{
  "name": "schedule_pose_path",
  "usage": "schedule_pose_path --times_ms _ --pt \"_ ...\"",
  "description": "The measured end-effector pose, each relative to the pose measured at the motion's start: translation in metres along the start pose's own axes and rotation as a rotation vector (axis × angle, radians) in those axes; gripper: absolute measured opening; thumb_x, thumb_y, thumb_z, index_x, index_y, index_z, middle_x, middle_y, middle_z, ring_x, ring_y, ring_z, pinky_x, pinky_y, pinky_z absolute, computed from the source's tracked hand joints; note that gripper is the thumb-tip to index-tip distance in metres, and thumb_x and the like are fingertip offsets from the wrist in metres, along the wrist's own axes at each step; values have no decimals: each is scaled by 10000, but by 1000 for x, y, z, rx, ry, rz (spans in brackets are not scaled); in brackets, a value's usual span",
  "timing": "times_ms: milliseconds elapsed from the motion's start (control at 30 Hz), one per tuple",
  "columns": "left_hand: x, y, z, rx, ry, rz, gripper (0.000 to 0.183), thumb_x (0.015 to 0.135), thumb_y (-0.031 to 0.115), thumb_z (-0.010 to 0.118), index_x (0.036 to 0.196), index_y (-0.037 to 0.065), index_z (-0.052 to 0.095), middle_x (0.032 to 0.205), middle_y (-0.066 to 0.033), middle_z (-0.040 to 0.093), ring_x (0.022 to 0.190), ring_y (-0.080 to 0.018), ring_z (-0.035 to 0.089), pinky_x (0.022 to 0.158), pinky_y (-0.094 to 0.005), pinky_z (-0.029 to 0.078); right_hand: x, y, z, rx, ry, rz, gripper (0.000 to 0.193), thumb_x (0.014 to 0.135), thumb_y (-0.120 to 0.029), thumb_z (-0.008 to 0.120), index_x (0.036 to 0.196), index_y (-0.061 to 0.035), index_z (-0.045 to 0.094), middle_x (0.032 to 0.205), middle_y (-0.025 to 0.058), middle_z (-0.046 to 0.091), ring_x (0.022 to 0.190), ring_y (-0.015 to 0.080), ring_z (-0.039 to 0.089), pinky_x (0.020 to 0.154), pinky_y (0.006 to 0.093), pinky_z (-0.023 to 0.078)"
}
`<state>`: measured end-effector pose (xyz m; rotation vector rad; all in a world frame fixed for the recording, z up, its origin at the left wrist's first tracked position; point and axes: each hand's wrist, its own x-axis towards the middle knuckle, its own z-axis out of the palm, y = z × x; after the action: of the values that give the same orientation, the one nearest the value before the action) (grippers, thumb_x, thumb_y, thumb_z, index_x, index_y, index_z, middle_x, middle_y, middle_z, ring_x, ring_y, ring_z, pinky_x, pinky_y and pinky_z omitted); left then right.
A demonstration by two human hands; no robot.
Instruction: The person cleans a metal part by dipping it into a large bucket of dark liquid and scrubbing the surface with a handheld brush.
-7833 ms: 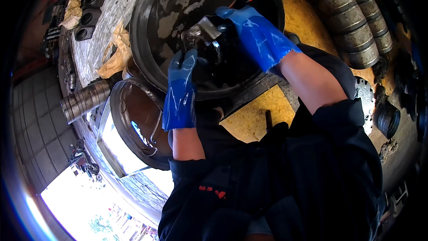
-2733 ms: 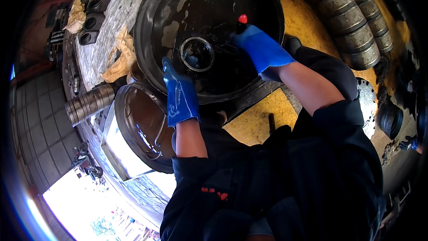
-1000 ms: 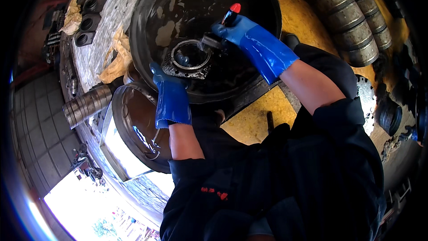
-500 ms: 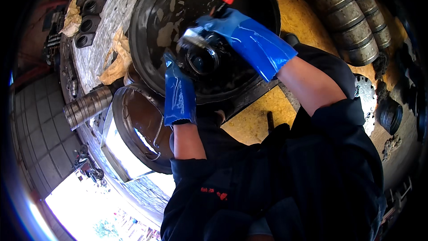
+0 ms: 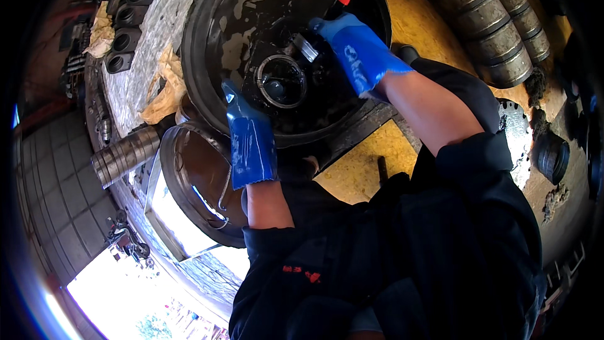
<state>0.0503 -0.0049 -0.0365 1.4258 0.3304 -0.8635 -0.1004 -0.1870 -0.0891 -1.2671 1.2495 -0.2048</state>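
Note:
A wide black basin (image 5: pixel 200 97) holds dark, wet liquid with pale patches on its surface. In it stands a dark metal ring-shaped part (image 5: pixel 302 91) with a round opening facing up. My left hand (image 5: pixel 244 113), in a blue rubber glove, is at the ring's left side; its thumb points up, and the other fingers are hidden in the dark. My right hand (image 5: pixel 343 34), gloved the same, is closed around a flat brush (image 5: pixel 305 48) with a red-tipped dark handle and a shiny metal band. The brush's bristles are hard to make out beside the ring's upper right.
A second round tub (image 5: pixel 207 164) with brown contents stands at the lower left, beside a ribbed metal cylinder (image 5: pixel 126 154). Stacked metal cylinders (image 5: pixel 484 25) lie at upper right. Dark metal blocks with round holes (image 5: pixel 129 16) line the left, near crumpled brown paper (image 5: pixel 167 88).
My right hand has moved right, drawing the brush away from over the ring to its upper right. My left hand has shifted slightly left and down. The ring now shows more fully.

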Motion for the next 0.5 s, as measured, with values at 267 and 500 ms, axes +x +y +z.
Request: schedule_pose_path --times_ms 267,500 --pt "-12 18 -7 -75 -22 56 661 973 559 387 1330 10 474 1258 -174 585 1105 -335 593 925 -489 523 -26 -11 5 -423 -13 -117 440 791 -403 692 1048 -46 681 961 181 694 891 305 672 806 378 511" --pt "-39 9 7 64 57 92 534 987 415 489 1342 16 474 1224 -186 598 1061 -311 627 912 -463 550 -66 -53 -17 -572 18 -251 451 803 -429 641 1058 -59 676 975 210 682 937 337 662 825 403 510"
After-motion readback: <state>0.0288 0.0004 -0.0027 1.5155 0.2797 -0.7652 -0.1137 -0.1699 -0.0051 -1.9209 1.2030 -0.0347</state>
